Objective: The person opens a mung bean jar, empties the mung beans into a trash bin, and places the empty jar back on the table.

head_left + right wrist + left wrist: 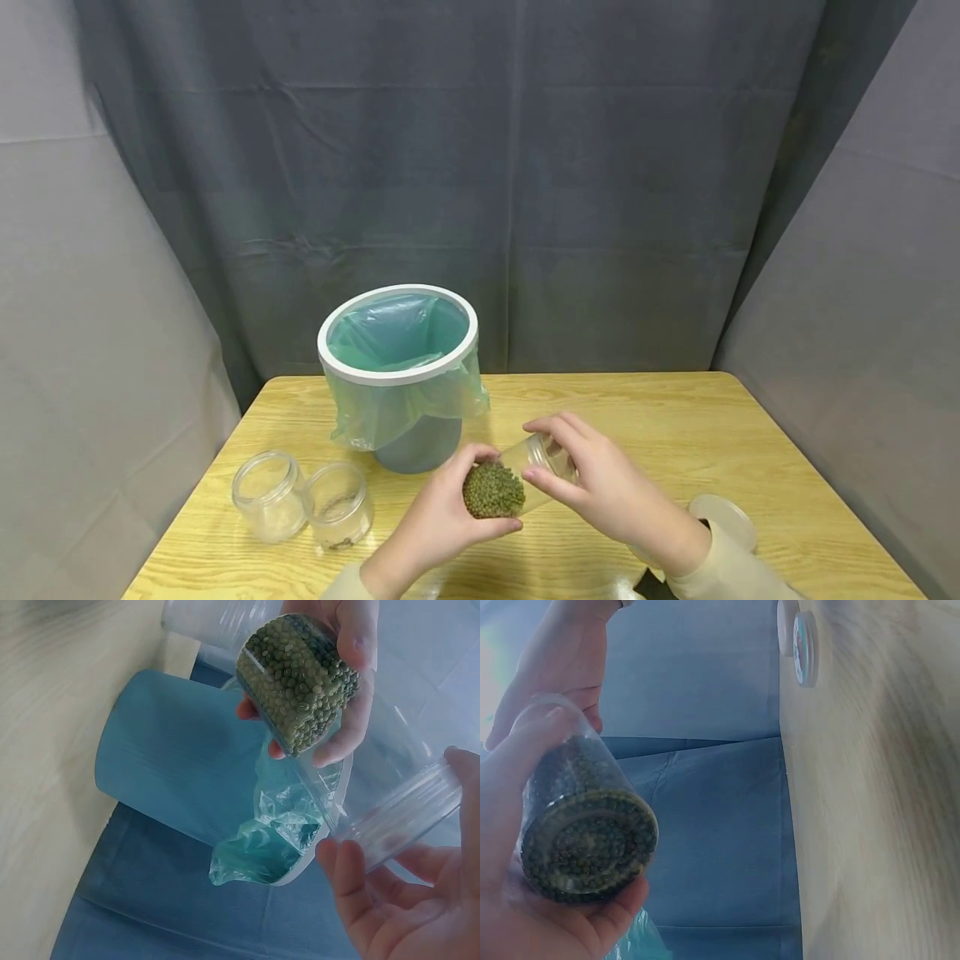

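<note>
Above the table a clear jar (523, 468) is tilted, its base toward the left and its threaded neck toward the right. Green mung beans (296, 679) are heaped in its base end. My left hand (442, 515) grips the base end, the thumb on one side and fingers on the other. My right hand (609, 482) holds the neck end, fingers and thumb spread around the threads. In the left wrist view, the round jar base (589, 844) faces the camera with beans showing through it.
Behind the left hand stands a blue-grey bin (423, 446) with a white rim (401, 377) and green liner bag (390, 412). Two clear jars, one left (272, 500) and one right (341, 508), stand at the table's left. A round lid (723, 517) lies beyond the right wrist.
</note>
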`<state>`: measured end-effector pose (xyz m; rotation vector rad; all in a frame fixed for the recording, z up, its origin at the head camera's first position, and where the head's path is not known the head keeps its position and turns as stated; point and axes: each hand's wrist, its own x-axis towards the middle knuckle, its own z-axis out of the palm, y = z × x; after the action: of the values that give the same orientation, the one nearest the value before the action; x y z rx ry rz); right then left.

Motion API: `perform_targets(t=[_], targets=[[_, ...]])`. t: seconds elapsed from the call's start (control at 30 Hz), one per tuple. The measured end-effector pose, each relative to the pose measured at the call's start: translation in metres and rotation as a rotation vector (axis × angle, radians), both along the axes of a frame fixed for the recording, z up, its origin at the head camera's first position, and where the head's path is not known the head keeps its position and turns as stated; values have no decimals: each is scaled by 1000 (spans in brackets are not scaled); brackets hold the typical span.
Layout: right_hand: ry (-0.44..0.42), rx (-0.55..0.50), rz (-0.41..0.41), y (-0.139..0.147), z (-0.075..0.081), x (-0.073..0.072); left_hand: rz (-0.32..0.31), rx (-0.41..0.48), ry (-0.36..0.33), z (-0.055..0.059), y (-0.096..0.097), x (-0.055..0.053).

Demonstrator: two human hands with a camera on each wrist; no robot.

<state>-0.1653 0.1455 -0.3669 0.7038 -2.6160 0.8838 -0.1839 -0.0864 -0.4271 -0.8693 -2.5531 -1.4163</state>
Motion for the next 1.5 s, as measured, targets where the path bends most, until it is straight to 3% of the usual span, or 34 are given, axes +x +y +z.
perform_targets(t=[0.13,0.37,0.6,0.9,1.5], targets=[[-11,14,0,2,-6,5,-10,-8,8,-5,-2,4],[-49,66,-6,4,-14,8,-26,-9,-38,-16,-5,10],[-126,-5,26,5,-20,7,-39,-14,-29,-19,-6,9],[-38,-57,101,4,-26,5,-72,9,72,-22,-8,11],[0,-77,132,3,-35,5,-148,2,22,-21,-14,6]])
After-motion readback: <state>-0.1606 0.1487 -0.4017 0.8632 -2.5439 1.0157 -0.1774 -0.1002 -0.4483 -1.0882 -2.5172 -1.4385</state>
